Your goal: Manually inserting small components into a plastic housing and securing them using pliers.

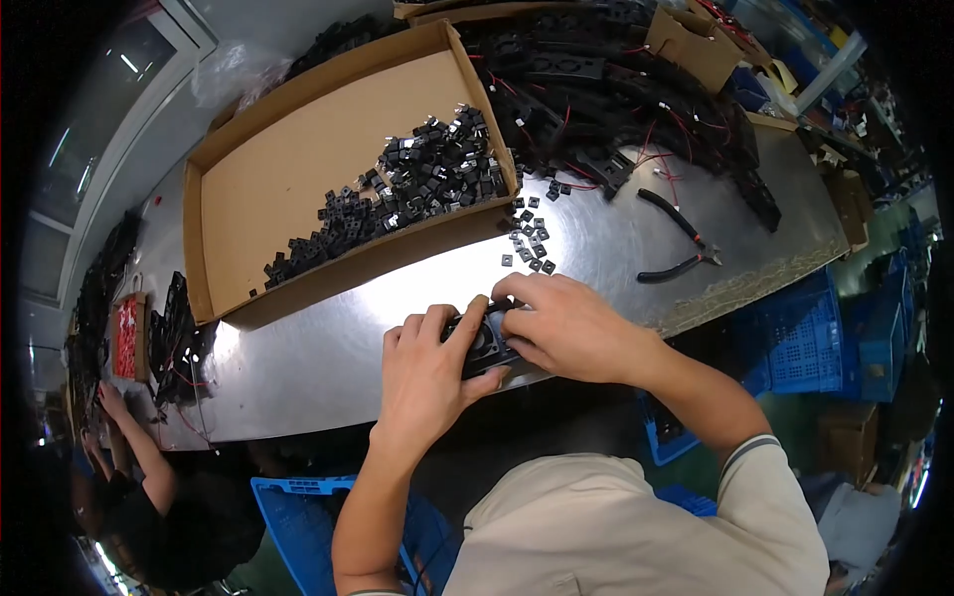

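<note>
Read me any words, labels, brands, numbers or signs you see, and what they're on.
No text is readable.
Black part between the left hand and right hand: no legible marking.
Open cardboard box: none visible.
Brown carton at upper right: too small and blurred to tell.

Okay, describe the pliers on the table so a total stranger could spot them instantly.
On the metal table, find the open cardboard box, then look right, past the small black squares scattered beside it. There lie the pliers: two curved black handles, spread in a V, meet at a short metal head, unlike the long black parts heaped behind them.
</note>
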### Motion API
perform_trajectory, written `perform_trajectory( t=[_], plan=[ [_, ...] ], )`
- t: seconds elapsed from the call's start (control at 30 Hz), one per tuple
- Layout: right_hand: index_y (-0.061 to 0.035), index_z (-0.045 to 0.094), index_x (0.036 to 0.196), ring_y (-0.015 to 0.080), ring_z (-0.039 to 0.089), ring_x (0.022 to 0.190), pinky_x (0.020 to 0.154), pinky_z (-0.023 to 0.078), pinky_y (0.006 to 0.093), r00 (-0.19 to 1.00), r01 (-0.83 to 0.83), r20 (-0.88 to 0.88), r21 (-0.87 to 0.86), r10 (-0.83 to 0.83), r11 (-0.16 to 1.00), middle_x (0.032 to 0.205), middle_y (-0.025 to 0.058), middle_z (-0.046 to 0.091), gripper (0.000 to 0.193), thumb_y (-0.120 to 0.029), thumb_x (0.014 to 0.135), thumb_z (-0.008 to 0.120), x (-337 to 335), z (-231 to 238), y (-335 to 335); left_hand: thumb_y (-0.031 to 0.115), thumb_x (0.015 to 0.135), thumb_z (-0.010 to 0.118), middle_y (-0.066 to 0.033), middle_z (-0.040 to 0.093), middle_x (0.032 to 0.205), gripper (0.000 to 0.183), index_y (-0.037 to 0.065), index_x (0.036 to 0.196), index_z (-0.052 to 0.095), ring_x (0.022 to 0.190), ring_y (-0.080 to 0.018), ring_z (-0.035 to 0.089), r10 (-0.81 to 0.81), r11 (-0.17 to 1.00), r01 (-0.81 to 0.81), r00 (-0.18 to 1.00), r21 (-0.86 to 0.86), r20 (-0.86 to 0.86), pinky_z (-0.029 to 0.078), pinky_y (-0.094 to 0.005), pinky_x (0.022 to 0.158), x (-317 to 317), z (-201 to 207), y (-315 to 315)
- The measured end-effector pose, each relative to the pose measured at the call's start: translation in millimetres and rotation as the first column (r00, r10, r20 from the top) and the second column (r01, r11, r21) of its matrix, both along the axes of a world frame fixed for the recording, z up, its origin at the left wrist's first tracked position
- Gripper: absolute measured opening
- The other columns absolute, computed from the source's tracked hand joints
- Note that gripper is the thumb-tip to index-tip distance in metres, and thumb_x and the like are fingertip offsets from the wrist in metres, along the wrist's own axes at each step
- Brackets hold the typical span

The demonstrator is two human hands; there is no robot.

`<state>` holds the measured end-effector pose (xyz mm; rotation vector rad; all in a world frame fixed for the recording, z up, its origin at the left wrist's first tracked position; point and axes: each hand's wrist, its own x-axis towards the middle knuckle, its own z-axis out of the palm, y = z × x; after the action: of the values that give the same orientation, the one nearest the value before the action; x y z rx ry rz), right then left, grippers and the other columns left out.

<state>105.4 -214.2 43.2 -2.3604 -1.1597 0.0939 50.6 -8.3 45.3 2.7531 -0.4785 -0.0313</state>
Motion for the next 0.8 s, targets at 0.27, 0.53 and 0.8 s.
perform_trajectory(
  t=[0.27, 0.53, 0.8],
  plan=[
    [-0.0040, 0.064, 0.088, 0.0301, 0.061, 0.096, 0.080, 0.049, 0.0425, 1.000, 0.029, 0.011, 0.017, -0.029, 0.999, 0.117, 0.0121, 0.058, 0.014, -0.015, 0.080, 0.068, -2, -8, 4, 0.036, 0.072, 0.081, -0.0097, 0.058, 0.109, 0.073, 0.017, 0.137, 0.055, 0.102, -0.0280, 0.055, 0.006, 1.000, -0.006, 0.999, 0.018, 0.032, 0.039, -0.0438, 0.091, -1, 2, 0],
    [-0.0052, 0.064, 0.089, 0.0285, 0.061, 0.095, 0.079, 0.048, 0.0411, 1.000, 0.025, -0.011, 0.013, -0.025, 1.000, 0.115, 0.0103, 0.058, 0.014, -0.015, 0.079, 0.069, -4, -8, 2, 0.043, 0.075, 0.078, -0.0108, 0.058, 0.105, 0.072, 0.021, 0.139, 0.054, 0.098, -0.0283, 0.056, 0.011, 1.000, -0.011, 0.991, 0.001, 0.133, 0.039, -0.0434, 0.088, -9, -7, 5],
    [-0.0049, 0.065, 0.090, 0.0293, 0.063, 0.090, 0.078, 0.051, 0.0417, 0.999, 0.033, -0.033, 0.048, -0.031, 0.998, 0.119, 0.0100, 0.059, 0.013, -0.014, 0.082, 0.069, 5, -8, -3, 0.042, 0.074, 0.078, -0.0092, 0.059, 0.103, 0.072, 0.023, 0.139, 0.054, 0.095, -0.0277, 0.057, 0.009, 0.999, -0.011, 0.999, 0.042, 0.043, 0.041, -0.0426, 0.086, 0, 0, 6]
  ],
)
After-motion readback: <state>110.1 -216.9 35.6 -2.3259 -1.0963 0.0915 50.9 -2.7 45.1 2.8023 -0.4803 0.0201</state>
